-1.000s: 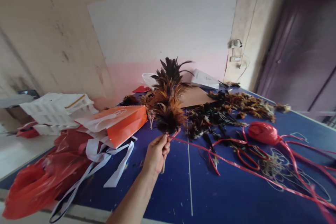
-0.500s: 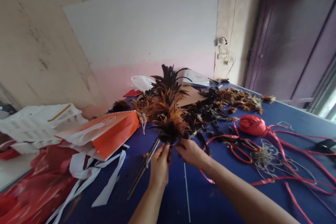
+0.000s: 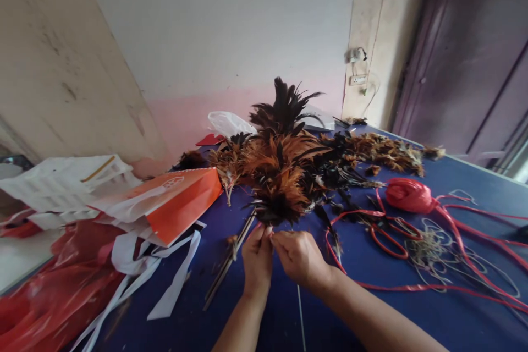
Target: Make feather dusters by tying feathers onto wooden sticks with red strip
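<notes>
A feather duster with black feathers at the top and brown and black tiers below stands upright in front of me. My left hand is closed around its base, thumb on top; any handle is hidden by the fingers. My right hand is closed just beside the left, fingertips pinched at the duster's base. What lies in that pinch is too small to tell, though a speck of red shows between the hands. Red plastic string runs along the table to the right of my right hand.
Loose feathers lie across the back of the blue table. To the right are a red string roll, orange-handled scissors and tangled thread. Thin sticks, an orange paper bag and a red plastic bag are leftward.
The duster leans closer and its top has shifted right. My right hand has turned, with its fist now more upright against the left. The view has shifted slightly.
</notes>
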Demonstrator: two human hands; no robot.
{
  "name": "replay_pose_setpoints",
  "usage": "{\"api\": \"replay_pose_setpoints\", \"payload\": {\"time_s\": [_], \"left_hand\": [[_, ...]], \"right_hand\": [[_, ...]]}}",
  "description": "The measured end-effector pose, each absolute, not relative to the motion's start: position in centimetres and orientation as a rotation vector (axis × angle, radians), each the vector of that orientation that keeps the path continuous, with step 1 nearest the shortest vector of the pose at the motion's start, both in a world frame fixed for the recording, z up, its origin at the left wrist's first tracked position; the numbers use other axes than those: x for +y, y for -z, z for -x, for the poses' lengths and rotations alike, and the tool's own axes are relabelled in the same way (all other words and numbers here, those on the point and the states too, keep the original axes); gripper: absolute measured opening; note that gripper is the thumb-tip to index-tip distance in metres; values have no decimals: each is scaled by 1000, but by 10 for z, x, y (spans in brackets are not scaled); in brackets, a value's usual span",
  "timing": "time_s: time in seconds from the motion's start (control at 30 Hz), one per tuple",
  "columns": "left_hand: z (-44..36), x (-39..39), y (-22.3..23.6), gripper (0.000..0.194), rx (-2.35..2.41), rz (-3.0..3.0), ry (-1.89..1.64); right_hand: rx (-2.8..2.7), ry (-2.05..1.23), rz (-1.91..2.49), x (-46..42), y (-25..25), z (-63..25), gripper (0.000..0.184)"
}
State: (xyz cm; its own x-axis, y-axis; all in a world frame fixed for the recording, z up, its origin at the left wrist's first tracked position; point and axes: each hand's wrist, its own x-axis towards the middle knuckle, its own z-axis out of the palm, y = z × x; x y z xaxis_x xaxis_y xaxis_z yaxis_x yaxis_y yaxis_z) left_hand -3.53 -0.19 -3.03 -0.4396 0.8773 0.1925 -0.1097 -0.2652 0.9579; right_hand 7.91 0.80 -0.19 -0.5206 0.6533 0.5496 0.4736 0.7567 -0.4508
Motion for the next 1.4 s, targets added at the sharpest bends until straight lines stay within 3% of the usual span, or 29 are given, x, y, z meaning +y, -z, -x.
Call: {"api": "replay_pose_setpoints", "payload": {"time_s": [0.2,0.33,0.43,0.63,0.93,1.17,1.4], "left_hand": [[33,-4,21,17,1312,-1014,-1816],[33,-5,13,11,1350,-997,-1864],[31,-4,10,10,1370,-1017,-1893],[28,-2,19,14,1325,-980,-1868],[24,-7,22,27,1375,-1226,-1829],[20,-4,20,29,996,-919,-1577],[21,-5,19,32,1013,-712,-1609]], "right_hand": [[-2130,-591,1064,25,1,-92,27],[-2087,-1085,1095,39,4,-95,19],[-1921,-1368,1063,43,6,-90,24],[-1782,-1017,964,44,9,-77,20],[-1366,-1263,797,36,5,-72,29],[-1322,-1432,799,32,-2,-83,29],[-1515,-1241,944,38,3,-86,32]]}}
